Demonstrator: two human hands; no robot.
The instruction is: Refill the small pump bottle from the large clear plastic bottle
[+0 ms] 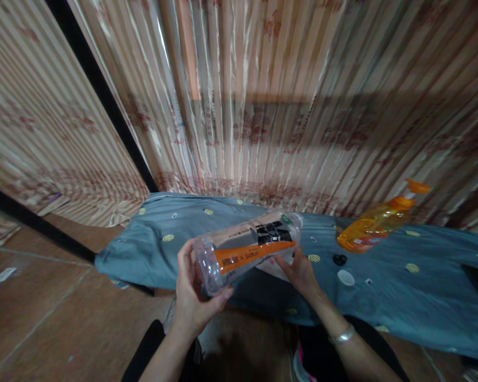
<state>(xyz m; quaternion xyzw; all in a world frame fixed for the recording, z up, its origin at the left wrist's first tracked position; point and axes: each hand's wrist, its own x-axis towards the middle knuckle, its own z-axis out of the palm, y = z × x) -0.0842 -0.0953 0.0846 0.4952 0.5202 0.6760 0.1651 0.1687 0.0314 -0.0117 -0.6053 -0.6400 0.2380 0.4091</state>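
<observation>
I hold a clear plastic bottle [247,246] with an orange and black label, lying sideways above the near edge of a table covered in blue-grey cloth [422,297]. My left hand [193,294] is wrapped round the bottle's base end. My right hand [298,270] grips it from below near its neck end, fingers curled against it. The bottle looks empty.
An orange soap bottle with a pump top [376,225] stands tilted on the cloth at the right. A small black cap [339,259] and a white cap [346,277] lie on the cloth near it. Striped curtains [263,106] hang behind; brown tiled floor [43,307] lies to the left.
</observation>
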